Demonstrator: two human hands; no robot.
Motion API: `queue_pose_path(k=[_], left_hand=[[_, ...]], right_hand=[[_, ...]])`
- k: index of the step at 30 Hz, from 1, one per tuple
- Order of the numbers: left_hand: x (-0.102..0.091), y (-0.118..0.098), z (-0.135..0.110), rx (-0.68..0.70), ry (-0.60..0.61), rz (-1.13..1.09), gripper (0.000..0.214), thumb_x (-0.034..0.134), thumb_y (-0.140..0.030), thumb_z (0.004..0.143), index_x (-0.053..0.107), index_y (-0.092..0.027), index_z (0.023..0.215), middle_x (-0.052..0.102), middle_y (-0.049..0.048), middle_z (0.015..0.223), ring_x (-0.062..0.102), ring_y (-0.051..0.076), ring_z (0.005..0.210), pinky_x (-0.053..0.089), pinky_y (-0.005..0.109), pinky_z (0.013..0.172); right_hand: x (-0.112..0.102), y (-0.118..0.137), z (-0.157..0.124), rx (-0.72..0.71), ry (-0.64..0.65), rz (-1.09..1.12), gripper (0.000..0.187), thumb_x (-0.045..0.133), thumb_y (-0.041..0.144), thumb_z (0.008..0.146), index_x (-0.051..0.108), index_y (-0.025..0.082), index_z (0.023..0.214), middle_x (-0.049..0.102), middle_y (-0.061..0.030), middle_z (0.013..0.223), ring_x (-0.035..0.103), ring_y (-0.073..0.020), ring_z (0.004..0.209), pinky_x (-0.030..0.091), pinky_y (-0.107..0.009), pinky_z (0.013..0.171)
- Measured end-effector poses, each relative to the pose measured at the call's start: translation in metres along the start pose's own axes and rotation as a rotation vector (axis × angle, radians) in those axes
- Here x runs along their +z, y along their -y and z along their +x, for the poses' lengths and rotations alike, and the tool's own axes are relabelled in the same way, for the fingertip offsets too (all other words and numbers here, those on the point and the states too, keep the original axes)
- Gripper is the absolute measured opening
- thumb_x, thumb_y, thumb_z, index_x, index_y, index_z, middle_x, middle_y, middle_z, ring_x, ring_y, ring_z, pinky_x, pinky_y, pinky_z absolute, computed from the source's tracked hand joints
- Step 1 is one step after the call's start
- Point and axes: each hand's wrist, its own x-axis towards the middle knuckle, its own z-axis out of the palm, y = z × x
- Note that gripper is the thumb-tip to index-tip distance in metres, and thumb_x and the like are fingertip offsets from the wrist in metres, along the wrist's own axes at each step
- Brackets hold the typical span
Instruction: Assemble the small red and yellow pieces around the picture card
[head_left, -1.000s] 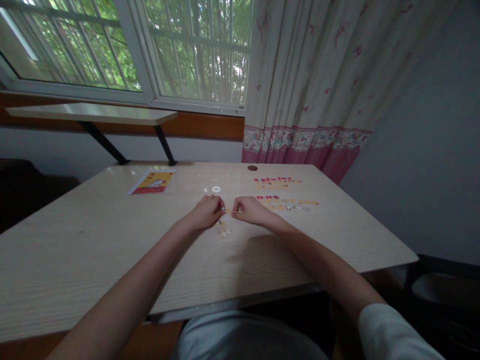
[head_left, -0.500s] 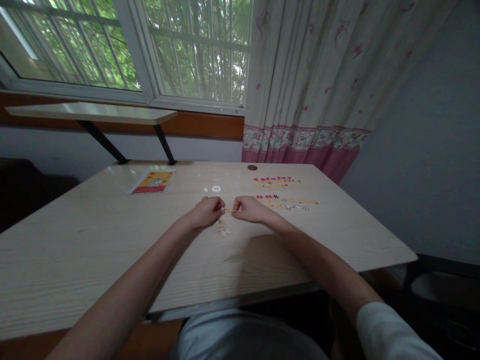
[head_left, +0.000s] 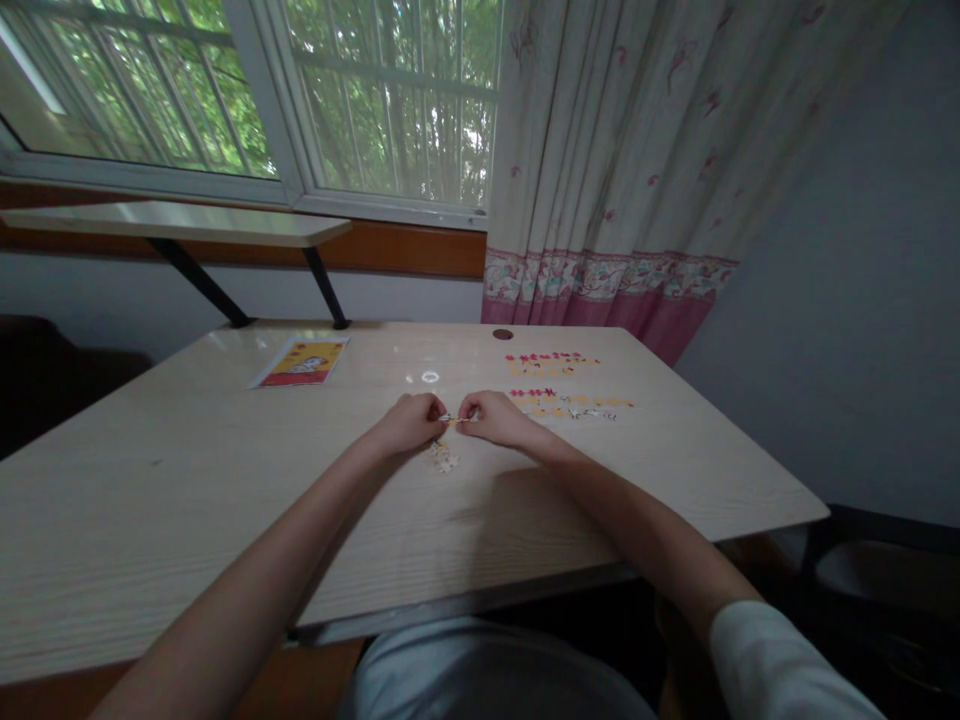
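Note:
My left hand (head_left: 412, 421) and my right hand (head_left: 495, 416) meet near the middle of the table, fingers pinched. Between their fingertips are small yellow and white jigsaw puzzle pieces (head_left: 453, 421), partly covered by the fingers. Just below, on the tabletop, lies a small heap of loose puzzle pieces (head_left: 445, 460), pale and yellow. Right of my right hand, several pink, yellow and white puzzle pieces (head_left: 574, 403) are laid out in rows. Farther back lie more rows of pink and yellow pieces (head_left: 546, 362).
A picture sheet (head_left: 304, 363) in yellow and red lies at the back left of the wooden table (head_left: 225, 500). Behind it a raised shelf (head_left: 187, 222) stands on black legs. A round cable hole (head_left: 502, 335) is near the back edge, by the curtain (head_left: 600, 200).
My right hand has come slightly closer to my left hand, narrowing the gap at the fingertips. The whole view has shifted a little.

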Motion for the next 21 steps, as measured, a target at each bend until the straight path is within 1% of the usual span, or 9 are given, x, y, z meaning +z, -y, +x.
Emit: queue_pose_path(k=[3,7,10,13,15,16,18,20,21], left_hand=[[-0.001,-0.001,-0.002,-0.007,0.007,-0.005,0.022,0.055,-0.029,0.07,0.064,-0.015,0.083,0.067,0.0048,0.07,0.061,0.018,0.064,0.042,0.026,0.059],[-0.002,-0.001,-0.004,-0.007,-0.005,-0.002,0.02,0.055,-0.031,0.071,0.064,-0.015,0.08,0.066,0.0037,0.066,0.06,0.017,0.061,0.041,0.026,0.058],[-0.006,-0.004,-0.005,-0.005,-0.008,0.027,0.018,0.057,-0.031,0.072,0.065,-0.016,0.077,0.066,0.004,0.066,0.059,0.018,0.061,0.041,0.027,0.059],[-0.009,-0.014,-0.008,0.037,-0.075,0.039,0.018,0.059,-0.03,0.071,0.068,-0.016,0.078,0.068,0.0068,0.072,0.06,0.019,0.068,0.042,0.029,0.064],[-0.01,-0.024,-0.01,0.103,-0.131,-0.041,0.02,0.058,-0.03,0.074,0.07,-0.015,0.079,0.069,0.0083,0.078,0.06,0.02,0.074,0.043,0.03,0.069],[-0.009,-0.029,-0.011,0.129,-0.109,-0.126,0.022,0.055,-0.031,0.076,0.071,-0.015,0.079,0.07,0.0078,0.078,0.06,0.019,0.073,0.043,0.029,0.069],[-0.004,-0.039,-0.013,0.103,-0.109,-0.298,0.028,0.052,-0.035,0.079,0.071,-0.015,0.081,0.069,0.0068,0.076,0.058,0.017,0.069,0.043,0.028,0.064],[0.002,-0.046,-0.014,0.094,-0.084,-0.39,0.03,0.055,-0.038,0.077,0.072,-0.015,0.082,0.069,0.0056,0.075,0.056,0.016,0.067,0.042,0.027,0.061],[0.004,-0.048,-0.015,0.09,-0.098,-0.415,0.03,0.056,-0.04,0.076,0.072,-0.015,0.08,0.068,0.0049,0.073,0.055,0.016,0.066,0.041,0.026,0.06]], right_hand=[[-0.006,-0.003,0.002,0.032,0.005,0.117,0.008,0.068,0.016,0.07,0.07,0.014,0.078,0.065,-0.0001,0.068,0.056,-0.0088,0.064,0.039,-0.019,0.061],[-0.028,-0.012,0.003,0.058,-0.04,0.2,0.01,0.067,0.019,0.072,0.072,0.014,0.078,0.067,-0.0022,0.068,0.057,-0.0093,0.063,0.041,-0.02,0.059],[-0.048,-0.021,-0.001,0.123,-0.07,0.269,0.01,0.065,0.02,0.073,0.072,0.013,0.075,0.064,-0.001,0.06,0.052,-0.0078,0.053,0.038,-0.02,0.051],[-0.058,-0.027,-0.011,0.209,-0.104,0.465,0.008,0.067,0.02,0.07,0.068,0.012,0.071,0.06,0.0009,0.052,0.049,-0.0066,0.046,0.037,-0.02,0.047],[-0.057,-0.026,-0.018,0.236,-0.114,0.619,0.01,0.069,0.021,0.068,0.065,0.012,0.071,0.06,0.0008,0.053,0.051,-0.0067,0.045,0.04,-0.02,0.047],[-0.054,-0.025,-0.022,0.234,-0.117,0.68,0.013,0.071,0.022,0.066,0.064,0.013,0.072,0.062,0.0005,0.054,0.052,-0.0069,0.046,0.042,-0.02,0.048],[-0.046,-0.021,-0.028,0.216,-0.126,0.76,0.018,0.073,0.026,0.064,0.062,0.014,0.072,0.064,-0.0001,0.058,0.055,-0.0074,0.049,0.045,-0.021,0.052],[-0.037,-0.016,-0.032,0.2,-0.152,0.792,0.022,0.075,0.029,0.062,0.062,0.015,0.073,0.064,0.0002,0.06,0.058,-0.0079,0.052,0.048,-0.021,0.055],[-0.033,-0.014,-0.033,0.194,-0.161,0.794,0.023,0.075,0.031,0.062,0.062,0.015,0.073,0.064,0.0006,0.06,0.058,-0.0081,0.054,0.049,-0.022,0.057]])
